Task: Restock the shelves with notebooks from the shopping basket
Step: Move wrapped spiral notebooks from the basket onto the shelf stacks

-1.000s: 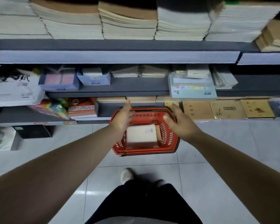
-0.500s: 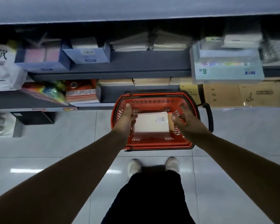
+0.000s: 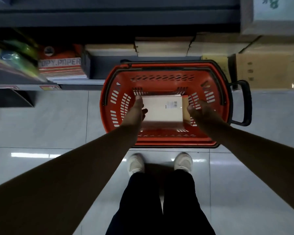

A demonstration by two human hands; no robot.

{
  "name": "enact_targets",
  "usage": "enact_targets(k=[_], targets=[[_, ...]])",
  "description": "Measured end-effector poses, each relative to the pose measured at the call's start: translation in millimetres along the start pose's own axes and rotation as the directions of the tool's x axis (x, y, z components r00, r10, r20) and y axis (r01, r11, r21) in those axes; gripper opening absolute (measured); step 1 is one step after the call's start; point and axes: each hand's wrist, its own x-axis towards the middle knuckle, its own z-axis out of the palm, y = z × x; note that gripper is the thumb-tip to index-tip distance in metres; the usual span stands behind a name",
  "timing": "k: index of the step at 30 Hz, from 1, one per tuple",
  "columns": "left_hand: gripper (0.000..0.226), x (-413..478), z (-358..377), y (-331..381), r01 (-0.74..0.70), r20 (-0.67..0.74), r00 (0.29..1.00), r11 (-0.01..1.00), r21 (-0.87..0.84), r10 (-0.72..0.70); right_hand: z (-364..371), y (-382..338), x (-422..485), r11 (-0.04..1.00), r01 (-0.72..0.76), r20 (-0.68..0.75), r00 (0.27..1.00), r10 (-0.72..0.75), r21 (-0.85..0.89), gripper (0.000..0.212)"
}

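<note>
The left hand (image 3: pixel 135 113) reaches into the red shopping basket (image 3: pixel 159 143) at the centre of the frame. Its fingers (image 3: pixel 138 101) lie nearly straight along the left edge of the notebook stack (image 3: pixel 161 110), and the thumb tip rests on the top cover. That is touching rather than a closed grip. The right hand (image 3: pixel 201 113) comes in at the stack's right side with its thumb just at the edge. It is blurred, so I cannot tell whether its fingers are curled round anything.

The notebooks sit flat in the bottom of the basket. The top one has a smooth, pale cover with a small barcode label (image 3: pixel 171 104) near its right side, and a brown cover (image 3: pixel 185 108) shows under it along the right. The basket is slotted hard plastic with rounded corners and a dark rim. A black loop handle (image 3: pixel 244 102) sticks out to its right.

The basket stands on a floor (image 3: pixel 41 126) of glossy grey tiles with thin seams, which catch streaks of light. Pale shoes (image 3: pixel 136 164) and black trousers (image 3: pixel 159 200) fill the lower middle. Across the top runs a dark grey shelf (image 3: pixel 109 16). Below it at left is a ream marked COPY PAPER (image 3: pixel 61 67) with striped edges, beside blurred, bright plastic-wrapped goods (image 3: pixel 14 55). At upper right stand brown cardboard boxes (image 3: pixel 268 70).
</note>
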Motion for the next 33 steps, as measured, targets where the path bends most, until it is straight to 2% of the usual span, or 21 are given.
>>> enact_targets(k=[2, 6, 9, 12, 15, 17, 20, 23, 28, 33], targets=[[0.060, 15.4, 3.0, -8.9, 0.015, 0.010, 1.000, 1.000, 0.027, -0.015, 9.1, 11.9, 13.8, 0.997, -0.060, -0.017, 0.998, 0.059, -0.039, 0.070], [0.062, 45.5, 5.8, -24.4, 0.054, 0.024, 0.998, 0.997, 0.054, -0.055, 25.6, 34.0, 39.6, 0.992, -0.113, 0.038, 0.993, 0.116, -0.055, 0.073], [0.063, 69.6, 7.7, -37.5, 0.077, 0.020, 0.997, 0.996, 0.055, -0.078, 37.4, 49.6, 57.2, 0.984, -0.177, 0.002, 0.984, 0.177, 0.018, 0.070], [0.065, 96.9, 9.4, -54.7, 0.098, 0.036, 0.994, 0.993, 0.058, -0.100, 50.2, 64.2, 73.4, 0.971, -0.226, 0.025, 0.974, 0.225, 0.083, 0.069], [0.068, 126.7, 10.8, -76.3, 0.090, 0.030, 0.995, 0.986, 0.143, -0.095, 65.1, 78.3, 91.2, 0.946, -0.229, -0.080, 0.964, 0.253, 0.229, 0.060], [0.069, 146.4, 14.0, -89.7, 0.070, 0.023, 0.997, 0.976, 0.206, -0.076, 72.6, 88.4, 102.4, 0.895, -0.278, -0.083, 0.942, 0.325, 0.348, 0.057], [0.070, 174.8, 20.3, -105.1, 0.095, 0.041, 0.993, 0.967, 0.236, -0.108, 79.2, 106.1, 121.1, 0.849, -0.401, 0.014, 0.906, 0.423, 0.345, 0.052], [0.072, 198.2, 27.3, -116.8, 0.118, 0.050, 0.989, 0.955, 0.272, -0.137, 87.0, 123.4, 139.0, 0.796, -0.452, 0.022, 0.874, 0.485, 0.403, 0.049], [0.072, 220.8, 32.6, -128.5, 0.174, 0.039, 0.980, 0.940, 0.293, -0.194, 104.0, 146.0, 157.0, 0.744, -0.472, -0.020, 0.838, 0.545, 0.473, 0.032], [0.074, 235.1, 33.1, -137.4, 0.204, 0.068, 0.971, 0.938, 0.280, -0.231, 115.2, 158.4, 172.2, 0.770, -0.463, -0.017, 0.853, 0.522, 0.440, 0.054]])
